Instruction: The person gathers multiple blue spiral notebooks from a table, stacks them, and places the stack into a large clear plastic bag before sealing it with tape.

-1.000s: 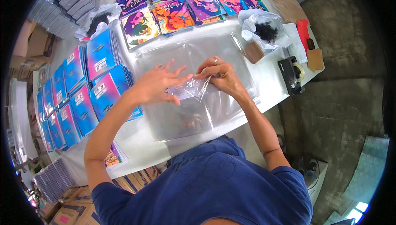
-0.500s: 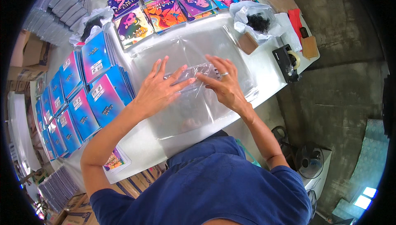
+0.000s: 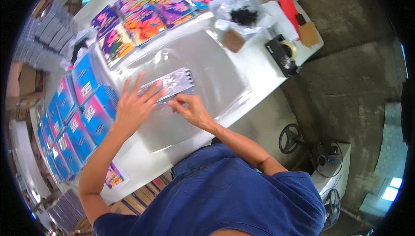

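Left hand point(image 3: 135, 107) on packet point(image 3: 176, 81), right hand point(image 3: 192, 111) beside

Left side: stacked blue notebooks point(image 3: 82, 128) wall it off!
Far side: bright-covered notebooks point(image 3: 146, 25) block the way.
Right side: here's a lane, bare bench point(image 3: 258, 68) between clear plastic point(image 3: 207, 59) and tape dispenser point(image 3: 278, 55)!

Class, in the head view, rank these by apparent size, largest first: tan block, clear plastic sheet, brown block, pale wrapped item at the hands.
1. Clear plastic sheet
2. Pale wrapped item, partly under the left hand
3. Brown block and tan block: too alike to rank
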Demonstrator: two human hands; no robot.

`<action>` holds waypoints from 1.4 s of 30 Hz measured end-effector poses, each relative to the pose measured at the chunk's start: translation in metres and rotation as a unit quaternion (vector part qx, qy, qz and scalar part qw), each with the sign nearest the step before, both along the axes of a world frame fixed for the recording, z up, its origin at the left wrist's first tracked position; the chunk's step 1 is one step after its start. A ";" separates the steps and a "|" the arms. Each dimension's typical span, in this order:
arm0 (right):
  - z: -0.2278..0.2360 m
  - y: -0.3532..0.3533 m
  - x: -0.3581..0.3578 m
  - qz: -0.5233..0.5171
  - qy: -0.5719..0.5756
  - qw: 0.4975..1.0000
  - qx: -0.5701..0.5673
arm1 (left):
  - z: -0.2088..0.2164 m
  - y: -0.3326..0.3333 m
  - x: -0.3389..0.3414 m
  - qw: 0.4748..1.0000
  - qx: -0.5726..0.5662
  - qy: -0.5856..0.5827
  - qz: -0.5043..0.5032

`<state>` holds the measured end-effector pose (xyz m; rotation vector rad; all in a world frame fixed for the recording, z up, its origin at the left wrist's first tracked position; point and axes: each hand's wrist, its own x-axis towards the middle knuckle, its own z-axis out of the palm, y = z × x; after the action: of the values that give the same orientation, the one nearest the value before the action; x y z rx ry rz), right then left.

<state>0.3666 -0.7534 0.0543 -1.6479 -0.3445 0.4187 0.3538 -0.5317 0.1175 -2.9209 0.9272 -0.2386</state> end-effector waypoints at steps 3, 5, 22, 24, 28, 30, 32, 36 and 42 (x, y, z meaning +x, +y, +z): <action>-0.003 -0.098 0.051 0.102 -0.106 0.988 -0.036 | 0.002 -0.002 -0.005 0.999 0.035 -0.010 0.025; -0.030 -0.248 0.109 0.018 -0.188 0.968 -0.162 | 0.004 -0.008 -0.005 0.999 0.040 -0.019 0.031; -0.063 -0.523 0.167 -0.138 0.079 0.981 0.108 | 0.005 -0.014 -0.007 0.994 0.075 0.031 0.077; -0.086 -0.536 0.150 -0.252 0.047 0.963 -0.083 | 0.004 -0.014 0.001 0.994 0.086 0.030 0.064; -0.044 -0.517 0.152 -0.370 -0.243 0.588 -0.677 | 0.001 -0.008 -0.004 0.995 0.077 0.011 0.063; -0.023 -0.456 0.141 -0.420 -0.133 0.708 -0.552 | 0.001 -0.008 -0.006 0.992 0.096 0.017 0.079; -0.008 -0.350 0.114 -0.298 -0.046 0.931 -0.205 | 0.003 -0.012 -0.008 0.994 0.076 -0.008 0.075; 0.048 -0.102 0.022 -0.116 0.089 0.988 0.047 | 0.005 -0.009 -0.011 0.997 0.040 -0.024 0.058; 0.021 0.029 -0.014 -0.172 0.109 0.978 0.049 | -0.006 0.002 -0.009 0.998 0.015 -0.037 0.048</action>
<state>0.3522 -0.7240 0.0751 -1.5117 0.0851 0.3101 0.3448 -0.5300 0.1111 -2.8965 0.7718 -0.3215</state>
